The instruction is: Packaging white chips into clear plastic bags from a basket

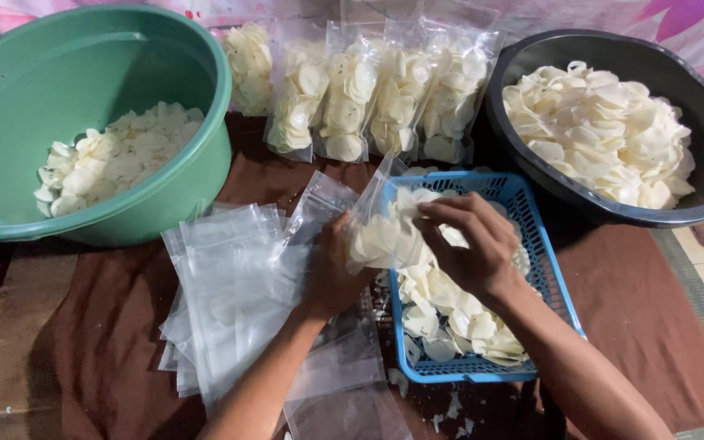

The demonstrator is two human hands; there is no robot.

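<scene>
Clear plastic is what the left hand (332,273) is clamped on: a small transparent bag (376,224), partly filled with pale, thin chips, is held tilted over the left edge of a blue basket (547,277). The right hand (470,244) is placed at the bag's mouth, its fingers (442,213) drawn together on a few chips. More of the same chips are seen lying in the blue basket, directly under both hands.

Just left of the basket, a loose stack of empty bags (222,301) is spread on the brown cloth (645,318) by which the table is covered. A green basin (99,114) with a low heap of chips is set at the far left, and a black basin (694,122), much fuller, at the far right. Between the two basins, a row of filled bags (368,94) is propped upright at the back. Crumbs (450,415) are scattered on the cloth near the basket's front edge.
</scene>
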